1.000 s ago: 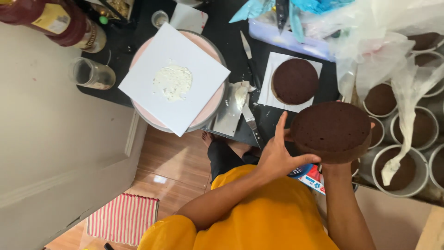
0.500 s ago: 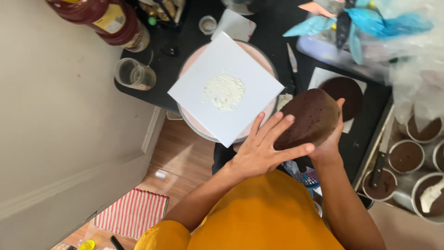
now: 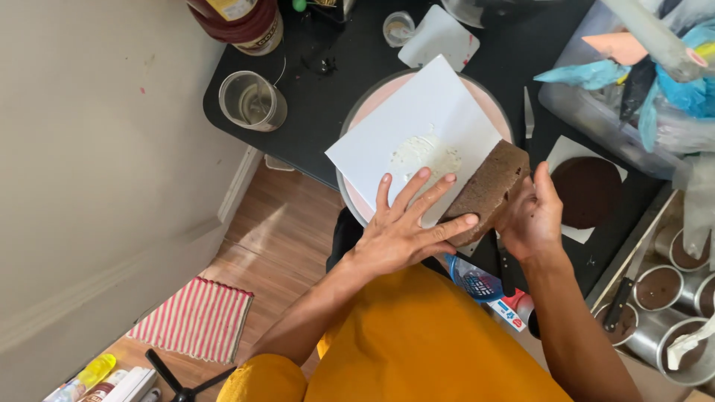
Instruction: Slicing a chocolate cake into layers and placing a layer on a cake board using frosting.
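- The brown cake layer (image 3: 488, 190) is held on edge, tilted, over the near right corner of the white square board (image 3: 417, 141), which lies on the pink turntable (image 3: 488, 112) on the black desk (image 3: 328, 112).
- The left hand (image 3: 406, 231) lies flat with fingers spread, its fingertips pressed against the cake's broad face; the palm sits over the board's near edge.
- The right hand (image 3: 532, 219) cups the cake's far side from the right of the board, its grip closed around the rim.
- A smear of white frosting (image 3: 424, 156) sits at the board's centre, just left of the cake.
- Risk, as I judge it: a layer this soft, held between two palms at a slant, could crack or shed crumbs if squeezed unevenly.
- It could also land off-centre, missing the frosting.
- A second cake layer (image 3: 588, 190) rests on paper right of the board, near enough to be knocked by an elbow.
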